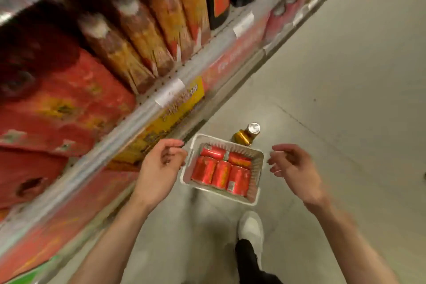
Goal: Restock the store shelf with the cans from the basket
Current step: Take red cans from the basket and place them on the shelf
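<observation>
A clear plastic basket (258, 159) sits on the grey floor (345, 76) beside the store shelf (161, 99); inside lie red cans (221, 174) on their sides — three in the near row, two behind, packed close; just past the basket's far rim stands a gold can (247, 134) with a silver top; the left hand (159, 163) hovers at the basket's left edge, fingers loosely curled, holding nothing; the right hand (292, 166) hangs to its right, likewise relaxed and empty; a white shoe (251, 226) shows below — the shelf's goods are blurred.
</observation>
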`<action>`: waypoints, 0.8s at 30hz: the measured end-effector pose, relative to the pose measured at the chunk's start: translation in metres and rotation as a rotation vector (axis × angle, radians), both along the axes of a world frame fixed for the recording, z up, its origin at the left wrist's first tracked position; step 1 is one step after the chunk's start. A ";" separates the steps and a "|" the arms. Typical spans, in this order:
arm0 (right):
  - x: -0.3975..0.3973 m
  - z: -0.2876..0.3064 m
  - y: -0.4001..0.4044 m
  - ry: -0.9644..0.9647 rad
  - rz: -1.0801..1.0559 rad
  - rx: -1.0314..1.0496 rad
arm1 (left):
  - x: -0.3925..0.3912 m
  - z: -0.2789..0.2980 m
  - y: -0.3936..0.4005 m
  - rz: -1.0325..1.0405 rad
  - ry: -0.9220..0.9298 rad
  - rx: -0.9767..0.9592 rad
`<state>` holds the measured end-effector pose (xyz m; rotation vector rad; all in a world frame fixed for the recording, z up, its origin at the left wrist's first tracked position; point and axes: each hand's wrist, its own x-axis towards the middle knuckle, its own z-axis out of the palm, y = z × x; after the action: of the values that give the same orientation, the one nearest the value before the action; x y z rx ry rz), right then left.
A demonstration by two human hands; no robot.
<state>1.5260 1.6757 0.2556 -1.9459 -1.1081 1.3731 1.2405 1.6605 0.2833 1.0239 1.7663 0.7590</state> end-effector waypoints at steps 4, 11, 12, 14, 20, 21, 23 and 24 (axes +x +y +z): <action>-0.014 -0.137 0.004 -0.064 0.110 -0.008 | 0.002 -0.140 -0.001 -0.111 0.062 -0.109; -0.035 -0.297 0.004 -0.295 0.399 0.021 | 0.013 -0.299 0.005 -0.422 0.299 -0.156; -0.038 -0.310 0.005 -0.317 0.425 0.046 | 0.013 -0.313 0.008 -0.468 0.325 -0.152; -0.045 -0.329 0.007 -0.354 0.483 0.121 | 0.012 -0.336 0.013 -0.567 0.431 -0.159; -0.059 -0.362 0.018 -0.397 0.645 0.142 | 0.009 -0.371 0.019 -0.605 0.450 -0.281; -0.060 -0.364 0.019 -0.375 0.653 0.118 | 0.008 -0.373 0.021 -0.595 0.433 -0.297; -0.060 -0.366 0.019 -0.325 0.644 0.065 | 0.003 -0.380 0.026 -0.576 0.372 -0.342; -0.059 -0.366 0.019 -0.302 0.634 0.037 | 0.003 -0.382 0.027 -0.569 0.331 -0.358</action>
<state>1.4673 1.6952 -0.1107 -1.8937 -2.0053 1.3537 1.2434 1.6875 -0.0983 1.3612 1.6684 -0.0849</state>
